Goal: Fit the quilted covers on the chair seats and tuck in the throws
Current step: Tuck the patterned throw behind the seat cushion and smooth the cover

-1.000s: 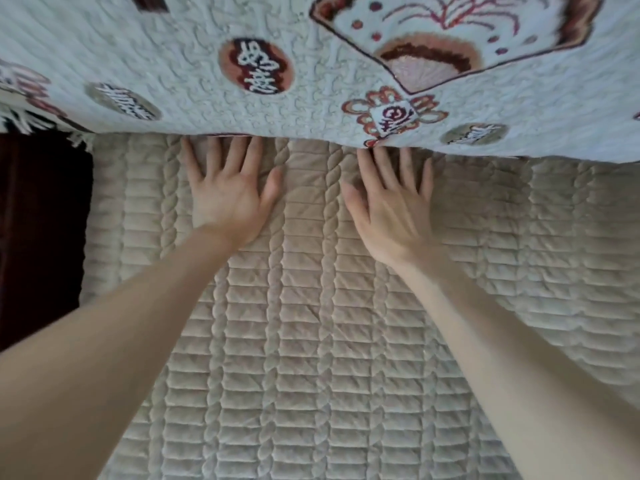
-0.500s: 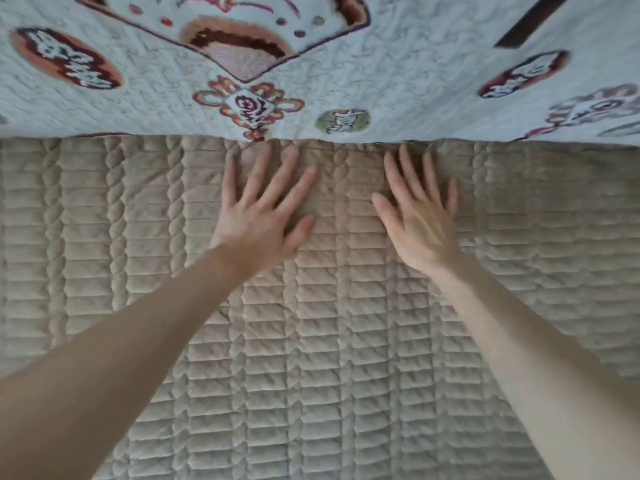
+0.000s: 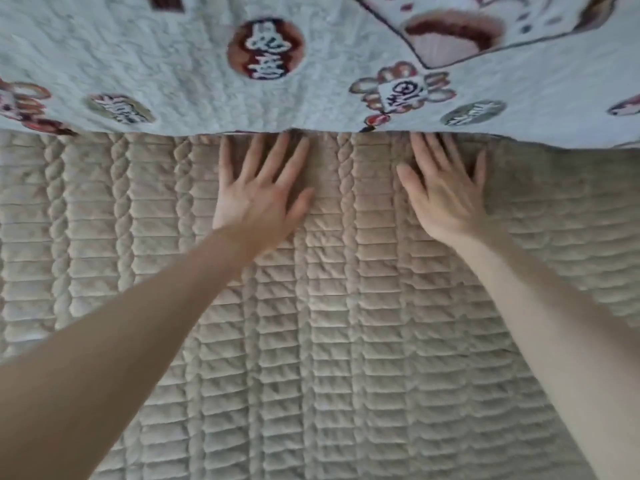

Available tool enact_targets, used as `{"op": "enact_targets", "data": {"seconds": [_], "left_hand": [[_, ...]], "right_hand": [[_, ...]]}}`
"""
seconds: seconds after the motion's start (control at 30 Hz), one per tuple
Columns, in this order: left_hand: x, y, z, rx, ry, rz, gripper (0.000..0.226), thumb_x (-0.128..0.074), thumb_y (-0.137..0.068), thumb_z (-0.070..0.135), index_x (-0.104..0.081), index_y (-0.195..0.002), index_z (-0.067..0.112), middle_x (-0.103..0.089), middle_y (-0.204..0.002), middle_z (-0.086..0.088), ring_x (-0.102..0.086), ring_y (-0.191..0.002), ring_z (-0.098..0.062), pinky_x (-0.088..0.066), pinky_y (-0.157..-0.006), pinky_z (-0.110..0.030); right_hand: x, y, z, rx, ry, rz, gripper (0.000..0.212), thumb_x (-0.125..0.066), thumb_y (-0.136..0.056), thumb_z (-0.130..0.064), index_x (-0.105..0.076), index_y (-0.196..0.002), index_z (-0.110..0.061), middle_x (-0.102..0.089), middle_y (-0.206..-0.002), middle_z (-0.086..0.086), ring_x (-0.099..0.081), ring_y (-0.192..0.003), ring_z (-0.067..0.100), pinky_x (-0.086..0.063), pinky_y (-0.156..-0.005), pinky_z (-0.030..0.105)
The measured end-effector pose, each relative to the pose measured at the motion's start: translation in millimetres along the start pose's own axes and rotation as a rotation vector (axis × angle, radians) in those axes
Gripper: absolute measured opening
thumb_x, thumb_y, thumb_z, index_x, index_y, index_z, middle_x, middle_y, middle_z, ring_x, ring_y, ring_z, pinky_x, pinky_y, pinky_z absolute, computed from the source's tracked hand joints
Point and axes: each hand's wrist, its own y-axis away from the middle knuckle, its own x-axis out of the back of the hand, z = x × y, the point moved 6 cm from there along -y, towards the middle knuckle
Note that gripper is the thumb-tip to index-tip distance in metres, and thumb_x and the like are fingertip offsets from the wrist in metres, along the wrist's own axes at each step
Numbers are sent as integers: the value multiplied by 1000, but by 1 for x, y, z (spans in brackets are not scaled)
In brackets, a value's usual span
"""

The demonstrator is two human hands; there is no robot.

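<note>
Two hands, left hand [image 3: 258, 199] and right hand [image 3: 446, 195], fingers spread flat on one quilted cover [image 3: 311, 341]; fingertips at one throw's [image 3: 173, 57] far edge.

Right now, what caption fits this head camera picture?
Left hand and right hand press the quilted cover beside the patterned throw.

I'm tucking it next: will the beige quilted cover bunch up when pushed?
Probably floppy: the quilted cover looks rumpled beside the right hand. Likely bunches rather than slides; its ribbed padding looks plush, not slick.
</note>
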Motion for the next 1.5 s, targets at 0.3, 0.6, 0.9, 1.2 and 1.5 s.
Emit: {"op": "enact_targets", "data": {"seconds": [0.3,0.6,0.9,1.2,1.5], "left_hand": [[-6,-19,90,-159,-8,-6,65,-19,-97,57,-21,-153,26,-21,-160,-8,-17,-146,-37,-11,-111,-69],[-7,-49,109,117,73,-53,66,-15,-96,61,8,-152,37,-4,-163,3,2,-148,-34,8,-114,-61],[-50,52,147,72,171,21,68,-17,-97,60,-4,-155,27,4,-163,-3,8,-148,-29,-2,-115,-64],[-69,136,147,34,183,-143,67,-8,-97,61,3,-154,28,8,-162,1,8,-149,-24,2,-118,-50],[4,214,105,305,612,-264,61,-44,-97,48,-27,-150,24,-29,-155,4,-40,-135,-20,-28,-114,-42]], "right_hand": [[-4,20,20,118,20,74,62,-17,-99,-52,-7,-155,-28,-2,-163,-10,3,-149,12,7,-115,55],[4,-6,70,38,36,50,60,-19,-101,-54,-7,-155,-29,-7,-163,-8,-1,-149,15,10,-115,56],[-34,94,79,-41,5,176,65,-14,-99,-53,-14,-155,-20,-6,-163,1,-3,-150,20,-1,-117,55],[-60,162,37,30,15,79,67,-15,-98,-55,-13,-154,-18,-7,-162,0,-3,-149,31,-5,-117,57],[-21,222,-25,-75,-638,47,43,-51,-100,-21,-48,-141,-9,-52,-142,7,-50,-130,21,-40,-108,37]]}}
